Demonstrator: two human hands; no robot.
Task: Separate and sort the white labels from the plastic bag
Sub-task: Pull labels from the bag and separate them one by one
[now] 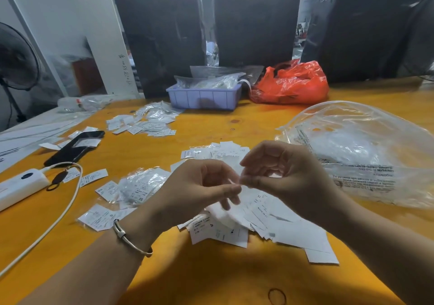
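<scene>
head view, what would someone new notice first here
Two hands meet at the centre: the left hand and right hand pinch a small white label between their fingertips, above a loose heap of white labels on the orange table. To the right lies a big clear plastic bag. At the far edge a bright red bag sits beside a lilac tray.

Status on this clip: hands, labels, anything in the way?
Both hands, left and right, pinch a label over the label pile. Clear bag lies right. Nothing in the way.
</scene>
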